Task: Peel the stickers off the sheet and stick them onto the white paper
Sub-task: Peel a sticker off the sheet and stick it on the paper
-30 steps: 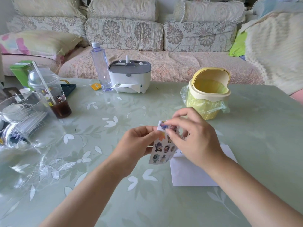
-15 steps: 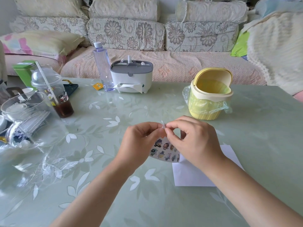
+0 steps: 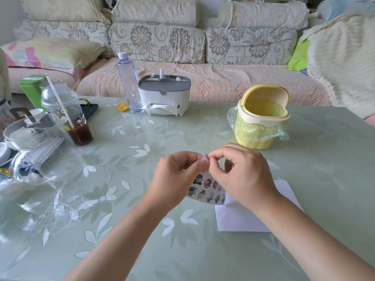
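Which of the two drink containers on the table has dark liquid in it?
The dome-lidded cup with the straw, at the left; the tall capped bottle looks clear throughout.

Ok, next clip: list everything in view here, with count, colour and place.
sticker sheet: 1, multicoloured, held up, front centre
white paper: 1, white, flat on table, front right
bin: 1, yellow, right rear
tissue box: 1, white-grey, rear centre
bottle: 1, clear, beside tissue box
cup: 1, clear, dark drink, left
green box: 1, green, far left
table: 1, pale green
sofa: 1, floral, behind table
left hand: 1, pinches sheet's top
right hand: 1, pinches sheet's top
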Available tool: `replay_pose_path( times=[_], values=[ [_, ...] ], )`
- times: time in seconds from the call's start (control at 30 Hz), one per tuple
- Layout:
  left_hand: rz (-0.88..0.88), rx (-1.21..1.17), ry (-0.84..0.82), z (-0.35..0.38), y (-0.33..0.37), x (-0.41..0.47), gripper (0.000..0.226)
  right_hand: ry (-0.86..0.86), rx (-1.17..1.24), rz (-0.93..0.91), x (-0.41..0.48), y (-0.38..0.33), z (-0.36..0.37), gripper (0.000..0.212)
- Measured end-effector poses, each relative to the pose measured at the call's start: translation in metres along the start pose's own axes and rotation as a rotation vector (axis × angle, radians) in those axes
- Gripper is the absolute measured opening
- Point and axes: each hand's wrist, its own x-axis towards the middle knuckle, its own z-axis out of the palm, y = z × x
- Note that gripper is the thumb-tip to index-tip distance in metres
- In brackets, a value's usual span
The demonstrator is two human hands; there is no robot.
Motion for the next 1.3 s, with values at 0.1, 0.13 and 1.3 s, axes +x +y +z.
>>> replay_pose_path(
  times=[0.1,0.13,1.3],
  values=[
    [-0.015,-0.031,-0.012,-0.0004,0.0011,0.0001,0.009,-0.058,0.122,0.066,0.001,-0.0011,-0.0018,0.013],
    [-0.014,-0.033,-0.019,-0.0011,0.0009,0.0003,0.009,-0.073,0.179,0.105,0.0014,-0.0012,-0.0029,0.012],
    [-0.044,-0.056,-0.055,0.0009,0.0053,-0.0012,0.019,-0.101,-0.017,0.051,0.001,-0.0011,-0.0045,0.022]
  ],
)
